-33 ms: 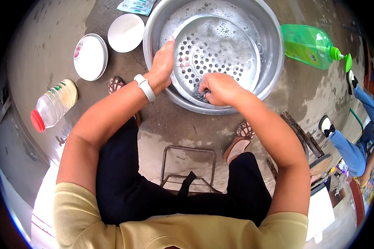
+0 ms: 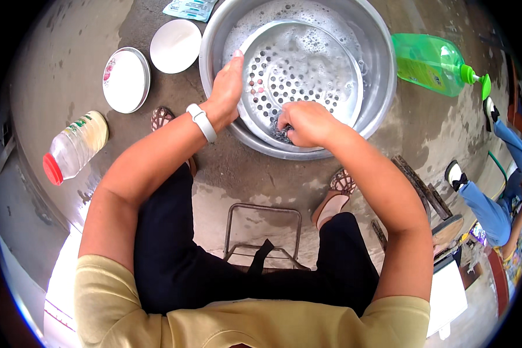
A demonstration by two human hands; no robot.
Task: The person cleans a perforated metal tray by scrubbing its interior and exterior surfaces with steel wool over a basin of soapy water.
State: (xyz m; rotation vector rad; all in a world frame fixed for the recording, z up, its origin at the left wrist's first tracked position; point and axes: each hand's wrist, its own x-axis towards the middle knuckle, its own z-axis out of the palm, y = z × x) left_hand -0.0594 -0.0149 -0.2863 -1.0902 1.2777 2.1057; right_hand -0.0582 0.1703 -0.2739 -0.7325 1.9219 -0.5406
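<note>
A round metal colander (image 2: 298, 64) with many holes sits tilted in a large metal basin (image 2: 383, 81) of soapy, foamy water (image 2: 272, 11). My left hand (image 2: 226, 90), with a white band on its wrist, is closed on the colander's left rim, thumb up along the edge. Fingers curled, my right hand (image 2: 310, 124) presses a steel wool scrubber (image 2: 281, 133) against the colander's near inner side. Most of the scrubber is hidden under the fingers.
Left of the basin lie a white plate (image 2: 176, 46), stacked floral-patterned dishes (image 2: 124, 81) and a red-capped clear plastic jar (image 2: 75, 145). A green pump bottle (image 2: 429, 64) lies at the right. Another person's jeans-clad leg (image 2: 487, 217) shows at far right.
</note>
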